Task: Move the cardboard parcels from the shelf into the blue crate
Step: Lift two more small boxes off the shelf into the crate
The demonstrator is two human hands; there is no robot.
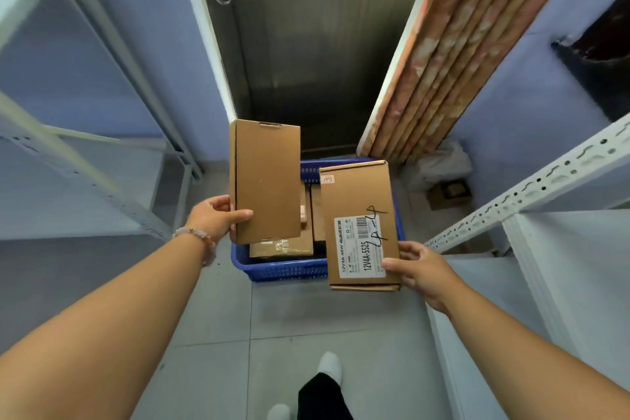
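My left hand (218,215) grips the near left corner of a plain cardboard parcel (266,177), held above the left side of the blue crate (283,271). My right hand (414,266) pinches the near right edge of a second cardboard parcel (358,211) with a white barcode label and black pen marks, held over the crate's right side. The crate stands on the tiled floor straight ahead. Inside it lie other cardboard parcels (283,247), mostly hidden behind the two I hold.
White metal shelving stands on the left (85,133) and on the right (545,181), forming a narrow aisle. A grey metal door (324,54) closes the far end. Patterned boards (453,54) lean against the right wall. My feet (329,366) are on the floor below.
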